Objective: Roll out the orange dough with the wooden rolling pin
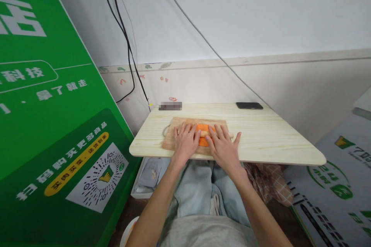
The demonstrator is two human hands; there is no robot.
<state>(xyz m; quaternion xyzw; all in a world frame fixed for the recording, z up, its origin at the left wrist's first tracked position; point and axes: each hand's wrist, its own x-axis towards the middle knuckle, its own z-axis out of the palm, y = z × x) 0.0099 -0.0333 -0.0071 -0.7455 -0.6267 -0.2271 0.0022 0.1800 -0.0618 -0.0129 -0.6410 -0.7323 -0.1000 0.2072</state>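
A wooden rolling pin (pixel 204 133) lies crosswise on a flat orange sheet (pixel 203 142), which could be dough or clay. Under both is a wooden cutting board (pixel 185 120) with a metal loop handle on its left side. My left hand (pixel 186 141) rests palm down over the pin's left part, fingers stretched forward. Over the right part lies my right hand (pixel 225 146), its fingers spread and the thumb near the sheet. The pin's end sticks out to the right. My hands cover the outer parts of the orange sheet.
The board sits on a pale wooden table (pixel 269 139) against the wall. A black phone (pixel 249 105) lies at the back right, a blurred dark object (pixel 170 106) at the back left. Green panel (pixel 72 123) stands left; cables hang behind. Below left is a white box (pixel 142 191).
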